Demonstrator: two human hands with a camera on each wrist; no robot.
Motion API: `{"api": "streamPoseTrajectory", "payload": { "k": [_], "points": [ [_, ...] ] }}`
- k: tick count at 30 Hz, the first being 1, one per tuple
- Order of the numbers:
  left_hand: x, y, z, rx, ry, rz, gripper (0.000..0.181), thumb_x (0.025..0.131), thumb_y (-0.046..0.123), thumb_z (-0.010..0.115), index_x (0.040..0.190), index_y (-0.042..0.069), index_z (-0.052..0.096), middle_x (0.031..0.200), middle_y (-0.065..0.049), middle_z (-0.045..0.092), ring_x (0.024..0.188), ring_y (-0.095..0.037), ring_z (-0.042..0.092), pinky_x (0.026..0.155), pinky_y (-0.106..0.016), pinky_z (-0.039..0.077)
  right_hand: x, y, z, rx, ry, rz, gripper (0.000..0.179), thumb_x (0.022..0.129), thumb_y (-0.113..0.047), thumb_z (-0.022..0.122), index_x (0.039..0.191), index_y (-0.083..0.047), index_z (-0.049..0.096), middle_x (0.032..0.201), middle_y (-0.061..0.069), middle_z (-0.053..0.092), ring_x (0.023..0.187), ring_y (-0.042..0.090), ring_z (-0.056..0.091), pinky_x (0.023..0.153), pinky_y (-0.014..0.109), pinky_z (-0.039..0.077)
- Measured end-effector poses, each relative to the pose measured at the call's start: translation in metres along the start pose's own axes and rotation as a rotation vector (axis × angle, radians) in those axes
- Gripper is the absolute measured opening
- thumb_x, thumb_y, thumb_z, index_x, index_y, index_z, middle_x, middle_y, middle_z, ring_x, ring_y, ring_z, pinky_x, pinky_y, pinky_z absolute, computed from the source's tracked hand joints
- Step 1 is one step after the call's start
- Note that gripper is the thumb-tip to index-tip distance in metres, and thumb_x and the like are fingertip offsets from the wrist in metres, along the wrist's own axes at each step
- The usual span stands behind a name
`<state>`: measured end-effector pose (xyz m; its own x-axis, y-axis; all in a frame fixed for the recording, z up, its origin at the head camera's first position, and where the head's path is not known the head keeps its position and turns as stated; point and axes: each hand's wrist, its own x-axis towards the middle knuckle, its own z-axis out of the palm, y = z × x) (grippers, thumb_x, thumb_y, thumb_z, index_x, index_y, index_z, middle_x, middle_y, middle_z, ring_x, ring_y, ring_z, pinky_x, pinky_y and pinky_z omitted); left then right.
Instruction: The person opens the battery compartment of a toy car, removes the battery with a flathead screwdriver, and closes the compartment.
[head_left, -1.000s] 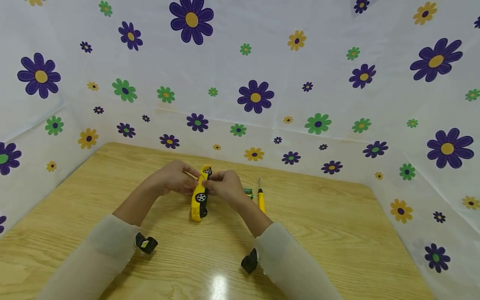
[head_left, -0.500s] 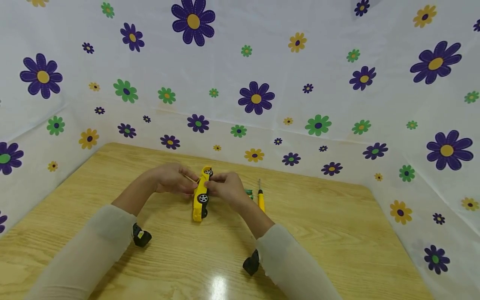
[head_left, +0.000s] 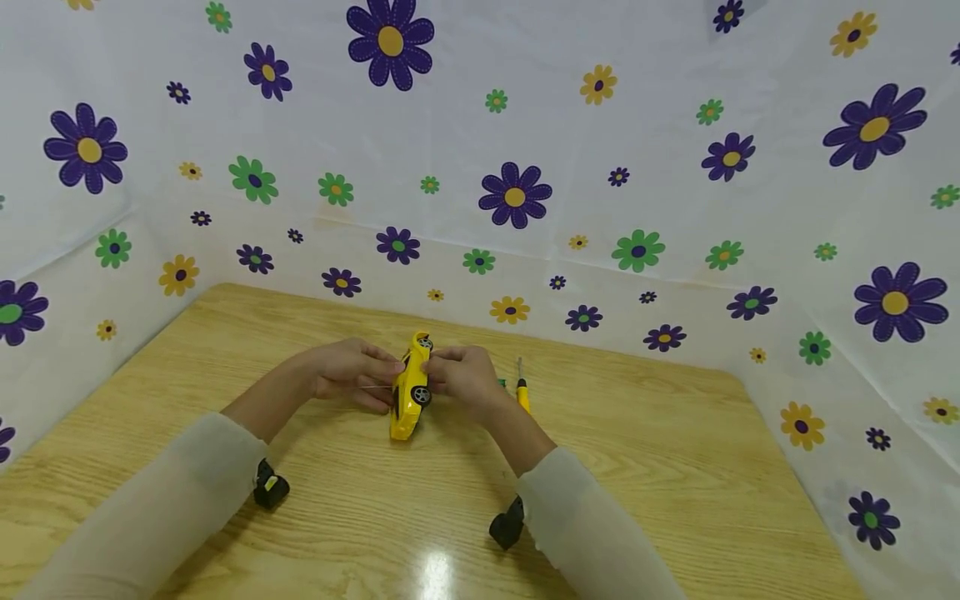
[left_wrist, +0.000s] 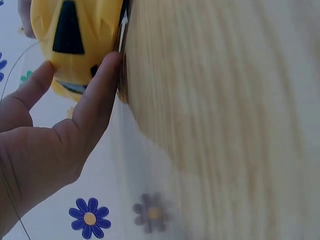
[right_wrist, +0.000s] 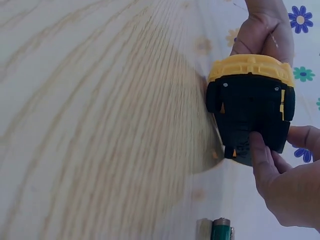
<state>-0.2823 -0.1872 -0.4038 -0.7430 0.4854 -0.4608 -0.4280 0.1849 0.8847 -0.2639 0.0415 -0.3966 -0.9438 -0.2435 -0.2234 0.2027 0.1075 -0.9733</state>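
Note:
A yellow toy car (head_left: 410,400) with a black underside stands on its side over the table, held between both hands. My left hand (head_left: 348,373) grips it from the roof side; in the left wrist view the thumb and a finger lie along the yellow body (left_wrist: 75,65). From the other side my right hand (head_left: 468,383) holds it, and the right wrist view shows fingertips on the black underside (right_wrist: 250,110), which bears screws. A thin wire (left_wrist: 11,70) runs from near the car past the left hand. Part of the car is hidden behind the fingers.
A screwdriver (head_left: 522,393) with a yellow handle lies right of the right hand. Beside it are green batteries (right_wrist: 221,230), mostly hidden by that hand in the head view. Flower-printed white cloth (head_left: 555,275) stands behind the wooden table (head_left: 637,467).
The car has rolled so more of its yellow body and less of its underside faces the head camera. It has shifted slightly right with the right hand; the left hand's hold has changed.

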Motion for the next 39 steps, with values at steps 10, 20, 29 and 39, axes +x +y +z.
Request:
{"api": "streamPoseTrajectory", "payload": {
  "k": [10, 20, 29, 39],
  "points": [
    [0.000, 0.005, 0.020, 0.023, 0.157, 0.010, 0.051, 0.102, 0.026, 0.067, 0.137, -0.006, 0.049, 0.137, -0.025, 0.055, 0.111, -0.034, 0.065, 0.094, -0.045, 0.059, 0.002, 0.002, -0.011, -0.048, -0.013, 0.015, 0.028, 0.098, -0.006, 0.068, 0.124, 0.004, 0.067, 0.115, 0.016, 0.070, 0.095, 0.022, 0.071, 0.086, 0.035, 0.062],
    [-0.002, 0.010, 0.031, 0.146, 0.290, 0.023, 0.052, 0.099, 0.030, 0.072, 0.134, -0.003, 0.053, 0.132, -0.020, 0.059, 0.101, -0.024, 0.067, 0.089, -0.037, 0.061, 0.001, -0.002, -0.017, -0.166, 0.003, 0.027, 0.019, 0.099, -0.004, 0.067, 0.115, 0.005, 0.071, 0.110, 0.015, 0.070, 0.079, 0.017, 0.069, 0.077, 0.030, 0.064],
    [-0.004, 0.012, 0.031, 0.177, 0.290, 0.033, 0.052, 0.096, 0.008, 0.072, 0.143, -0.003, 0.051, 0.128, -0.022, 0.061, 0.099, -0.025, 0.066, 0.091, -0.039, 0.061, 0.002, 0.000, -0.019, -0.223, 0.017, 0.069, 0.022, 0.098, 0.000, 0.066, 0.119, 0.007, 0.069, 0.110, 0.016, 0.069, 0.082, 0.020, 0.070, 0.074, 0.030, 0.064],
    [-0.002, 0.012, 0.035, 0.246, 0.313, 0.067, 0.053, 0.093, 0.009, 0.076, 0.139, -0.005, 0.054, 0.132, -0.027, 0.057, 0.104, -0.028, 0.065, 0.088, -0.037, 0.062, 0.004, 0.000, -0.018, -0.177, 0.016, 0.143, 0.017, 0.096, 0.004, 0.067, 0.112, 0.009, 0.068, 0.095, 0.018, 0.072, 0.068, 0.020, 0.072, 0.071, 0.032, 0.064]
  ]
}}
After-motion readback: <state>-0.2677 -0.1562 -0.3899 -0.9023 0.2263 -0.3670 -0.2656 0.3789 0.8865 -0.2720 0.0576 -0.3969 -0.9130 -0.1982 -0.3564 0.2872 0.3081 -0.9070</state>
